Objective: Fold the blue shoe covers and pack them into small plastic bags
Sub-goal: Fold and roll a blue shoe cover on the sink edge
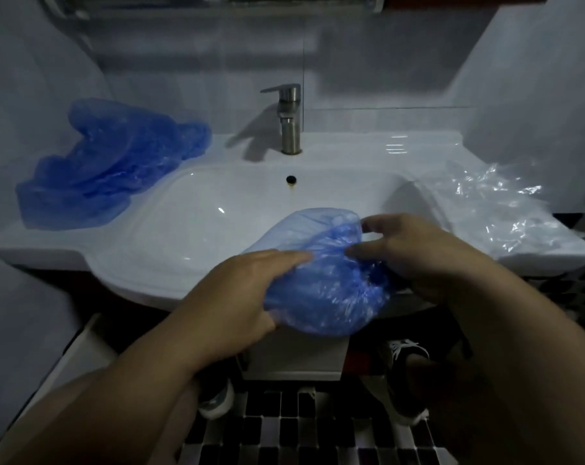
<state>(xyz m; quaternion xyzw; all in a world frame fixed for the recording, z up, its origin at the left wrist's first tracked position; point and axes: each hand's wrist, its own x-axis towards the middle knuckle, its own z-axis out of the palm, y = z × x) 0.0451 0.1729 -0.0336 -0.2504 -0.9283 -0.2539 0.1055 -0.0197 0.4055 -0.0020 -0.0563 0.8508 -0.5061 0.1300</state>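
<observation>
Work is happening at the front rim of the white sink (pixel 143 273), where I am watching one blue shoe cover (pixel 324 286) being held just above that rim. My left hand (pixel 247 290) is gripping its left side, fingers lying across the top and thumb underneath. My right hand (pixel 418 256) is pinching the crumpled right edge with curled fingers. A pile of blue shoe covers (pixel 110 169) is lying on the left ledge, clear plastic bags (pixel 495 213) are lying on the right, and the faucet (pixel 289 119) is standing between them.
</observation>
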